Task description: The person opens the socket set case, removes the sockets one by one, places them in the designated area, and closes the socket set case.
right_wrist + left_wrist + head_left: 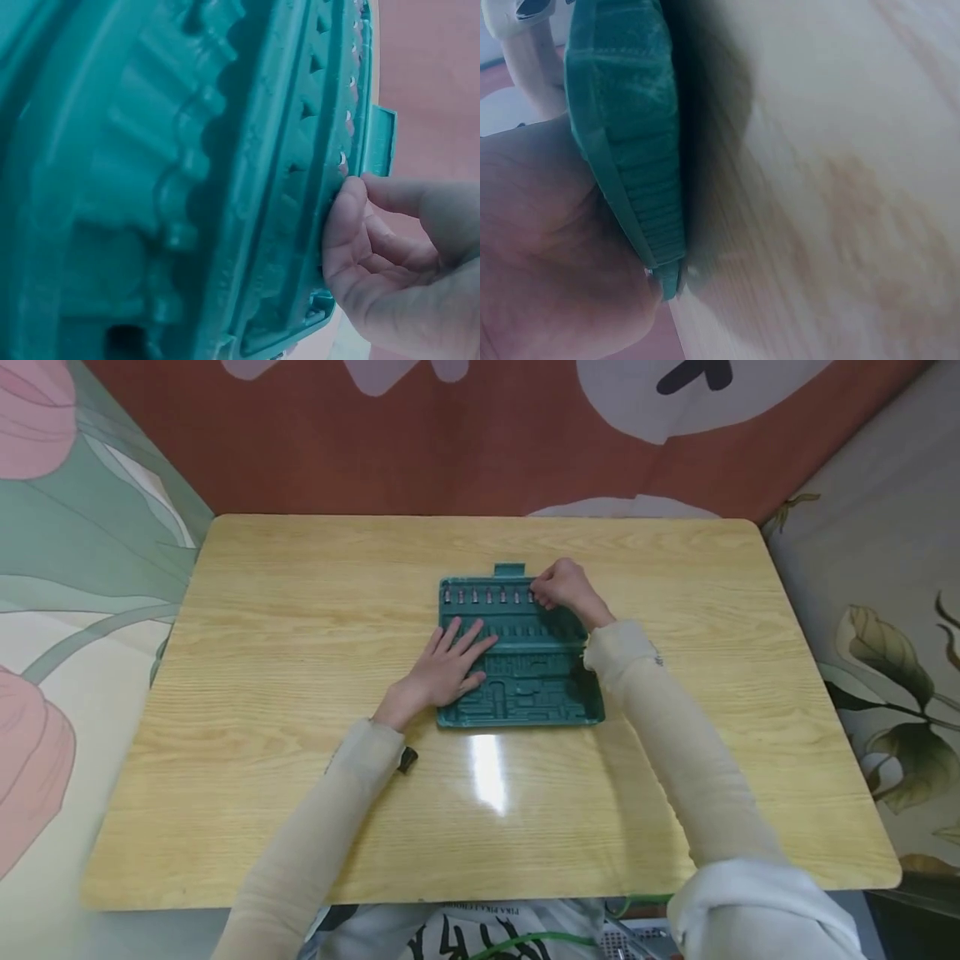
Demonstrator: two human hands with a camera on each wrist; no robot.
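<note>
While our flat-fingered left hand [438, 674] steadied the tray [525, 693] at mid-table [262, 610], our curled right hand [564, 587] pinched a socket [531, 597]; seating it squarely seemed best.

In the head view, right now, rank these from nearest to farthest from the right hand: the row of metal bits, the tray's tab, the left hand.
From the right hand:
1. Row of metal bits, at its fingertips, tray's far edge.
2. Tray's tab, just beyond, leftward.
3. Left hand, on the tray's near-left part.
</note>
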